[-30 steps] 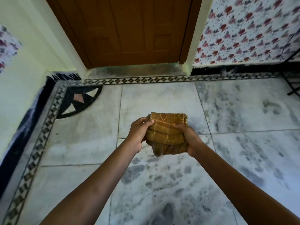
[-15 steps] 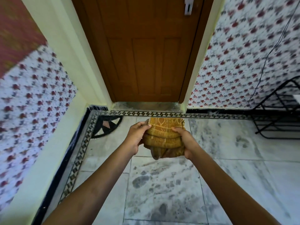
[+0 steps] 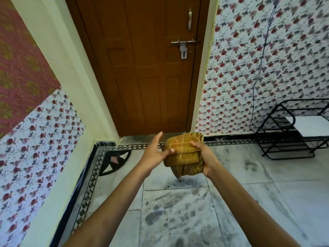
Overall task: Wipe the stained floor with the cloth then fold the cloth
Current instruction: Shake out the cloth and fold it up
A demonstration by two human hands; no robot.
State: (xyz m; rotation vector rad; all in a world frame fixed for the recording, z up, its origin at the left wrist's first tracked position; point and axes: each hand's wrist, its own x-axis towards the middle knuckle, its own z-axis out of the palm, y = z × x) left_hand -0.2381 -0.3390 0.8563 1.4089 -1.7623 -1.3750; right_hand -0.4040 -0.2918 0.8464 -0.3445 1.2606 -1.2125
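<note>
A folded mustard-yellow patterned cloth (image 3: 183,154) is held up in front of me above the marble floor (image 3: 178,220). My right hand (image 3: 204,157) grips its right side, fingers over the top fold and palm under it. My left hand (image 3: 156,151) rests against the cloth's left side, thumb pressed on the fold and the other fingers stretched out straight. A loose end of the cloth hangs down below the bundle. Grey smudges mark the floor tiles below my arms.
A shut brown wooden door (image 3: 146,68) with a bolt stands straight ahead. Floral-papered walls (image 3: 258,68) run on both sides, the left one close by. A black metal rack (image 3: 292,132) with a white board stands at the right wall. A cord (image 3: 261,57) hangs above it.
My view has tilted upward, bringing the door and walls into sight. My left hand's fingers have opened from a full grip to a thumb press. The cloth stays folded in my right hand.
</note>
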